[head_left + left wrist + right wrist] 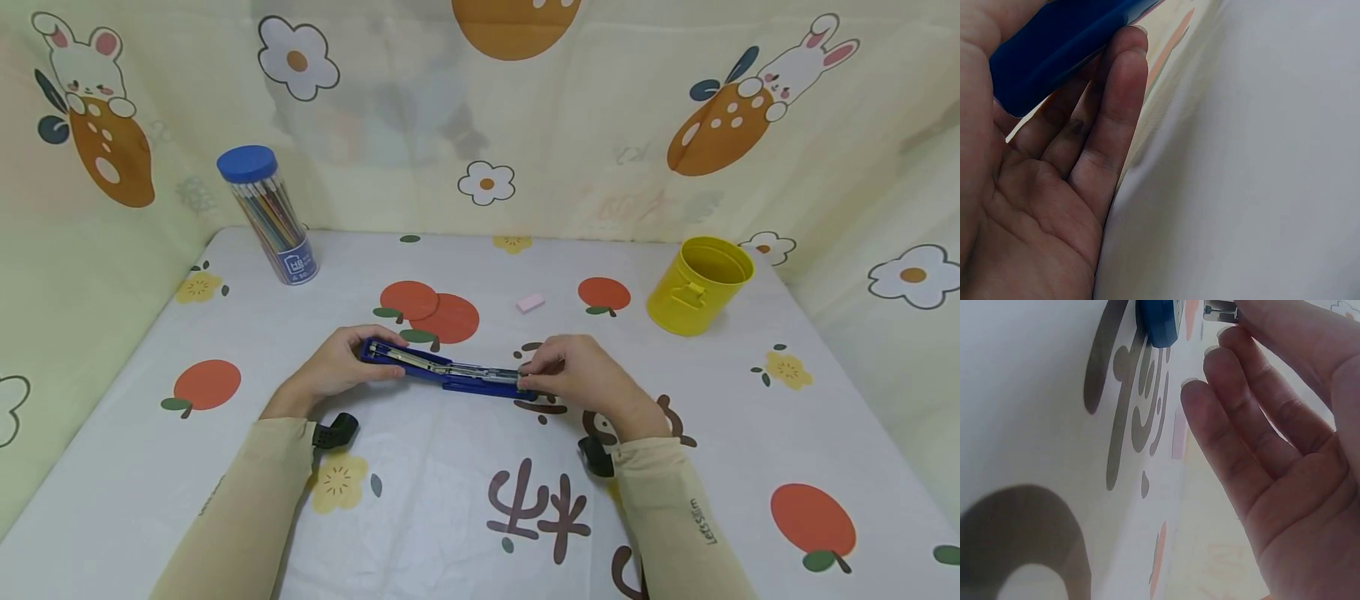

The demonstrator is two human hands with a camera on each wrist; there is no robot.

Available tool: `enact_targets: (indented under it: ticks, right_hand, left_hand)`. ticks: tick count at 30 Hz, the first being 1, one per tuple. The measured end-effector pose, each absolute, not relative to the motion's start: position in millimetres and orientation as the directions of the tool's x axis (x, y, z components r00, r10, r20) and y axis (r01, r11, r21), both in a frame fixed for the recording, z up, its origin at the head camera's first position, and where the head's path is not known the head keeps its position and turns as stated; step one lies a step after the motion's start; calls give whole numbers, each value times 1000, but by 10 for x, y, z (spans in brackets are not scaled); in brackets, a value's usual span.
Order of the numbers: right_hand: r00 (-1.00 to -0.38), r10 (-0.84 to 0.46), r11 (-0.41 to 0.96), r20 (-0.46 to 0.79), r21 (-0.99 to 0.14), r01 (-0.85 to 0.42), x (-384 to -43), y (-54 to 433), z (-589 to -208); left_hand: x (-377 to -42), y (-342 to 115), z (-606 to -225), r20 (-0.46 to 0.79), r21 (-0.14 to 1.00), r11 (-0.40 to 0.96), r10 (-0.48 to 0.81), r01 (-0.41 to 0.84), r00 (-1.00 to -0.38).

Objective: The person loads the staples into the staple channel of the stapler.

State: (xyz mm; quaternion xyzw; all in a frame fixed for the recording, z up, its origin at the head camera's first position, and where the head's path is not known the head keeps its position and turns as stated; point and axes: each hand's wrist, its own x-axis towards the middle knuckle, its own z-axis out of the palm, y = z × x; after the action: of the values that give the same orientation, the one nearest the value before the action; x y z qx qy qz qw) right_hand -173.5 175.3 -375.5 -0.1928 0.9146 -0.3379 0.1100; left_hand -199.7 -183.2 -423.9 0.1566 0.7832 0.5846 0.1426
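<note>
A blue stapler (450, 372) is spread wide, its metal magazine showing along the top. My left hand (352, 360) grips its left end between thumb and fingers; in the left wrist view the blue casing (1054, 50) lies across the fingers. At the other end, my right hand (581, 375) pinches the metal tip of the magazine with thumb and index finger. That metal tip (1221, 310) also shows in the right wrist view, beside the stapler's blue end (1161, 325), while the other fingers extend loosely below.
Beyond the stapler lies a small pink eraser (530, 303). A clear jar of pencils (270, 217) with a blue lid stands at the back left, and a yellow cup (686, 292) at the back right. A printed cloth covers the table (420, 483).
</note>
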Motion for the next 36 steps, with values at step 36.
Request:
enact_targets:
  ticks: [36]
  right_hand:
    - [-901,-407,627,-153,-763,-153,-1740,1782,-3808]
  left_hand:
    - [-1992,-1838,-4244,-40,965,252,415,73,-909]
